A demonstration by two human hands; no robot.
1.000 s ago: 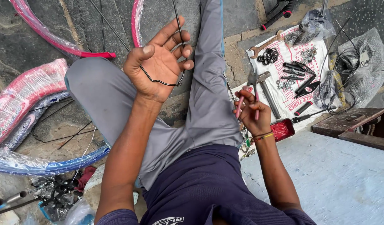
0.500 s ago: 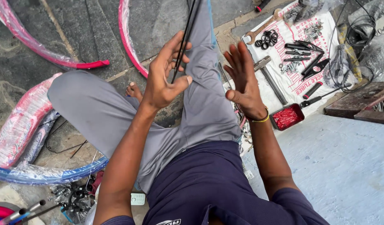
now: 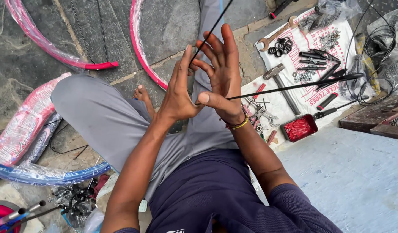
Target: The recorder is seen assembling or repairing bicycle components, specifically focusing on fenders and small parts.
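Note:
I sit on a stone floor in grey trousers [image 3: 99,125]. My left hand [image 3: 177,97] and my right hand [image 3: 222,73] are raised in front of me, palms pressed together and fingers stretched upward. A thin black cable [image 3: 294,85] is pinched between the palms. One end runs up past my fingertips to the top edge. The other end sticks out to the right, over the tools, and ends in a thicker black sleeve [image 3: 343,77]. A yellow and red band sits on my right wrist.
A white cloth [image 3: 337,36] on the right holds a hammer [image 3: 281,84], a wrench [image 3: 278,32], black rings, bolts and pliers, with a red tray [image 3: 299,128] at its edge. Pink plastic-wrapped rims [image 3: 138,47] and a blue rim [image 3: 43,172] lie left. Cable coils [image 3: 380,39] lie above a wooden board [image 3: 371,114].
My right hand left the tool cloth and rose to meet my left hand. The cable, first looped in the left hand alone, is now straight and pressed between both palms.

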